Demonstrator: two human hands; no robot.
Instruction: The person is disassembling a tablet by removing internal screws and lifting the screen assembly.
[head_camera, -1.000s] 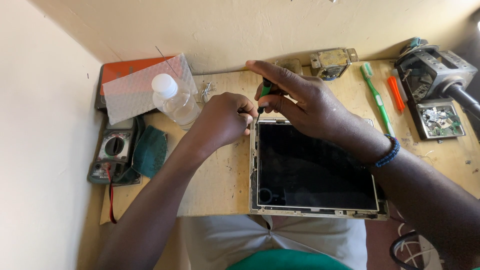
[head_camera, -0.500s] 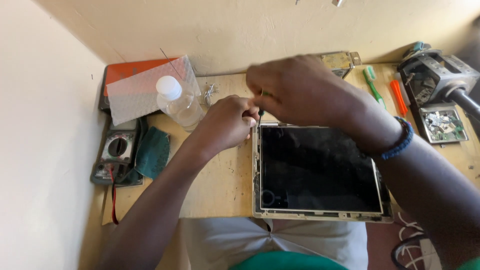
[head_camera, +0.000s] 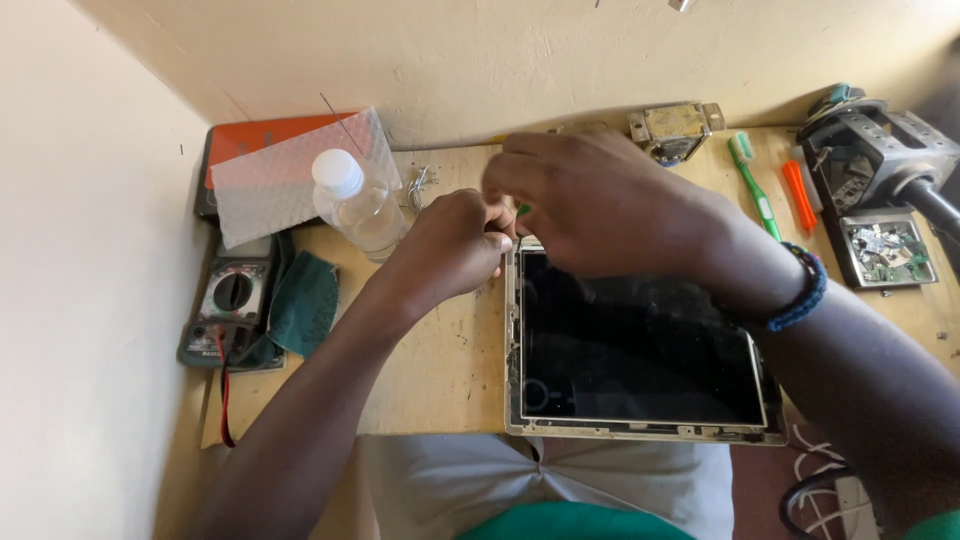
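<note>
At the far left a multimeter (head_camera: 228, 312) lay on the wooden worktop (head_camera: 440, 370), with a dark green cloth (head_camera: 303, 303) just beside it. Behind them sat an orange-topped case (head_camera: 262, 135) under a sheet of bubble wrap (head_camera: 290, 178), and a clear plastic bottle (head_camera: 355, 202) with a white cap stood at the wrap's right edge. A small heap of screws (head_camera: 420, 185) lay next to the bottle.

The left hand (head_camera: 448, 248) was curled nearly shut, its fingertips pinched at the upper left corner of the tablet (head_camera: 640, 350); what they pinched could not be told. The tablet lay flat at the near edge of the worktop, dark screen up, bare metal frame showing.

The right hand (head_camera: 610, 205) hovered over the tablet's top edge, fingers bent and close to the left hand's. A sliver of green showed between the hands, but whether the right hand gripped it was unclear.

Further right lay a green toothbrush (head_camera: 755, 185), an orange tool (head_camera: 799, 195) and a small circuit board (head_camera: 885, 248).
</note>
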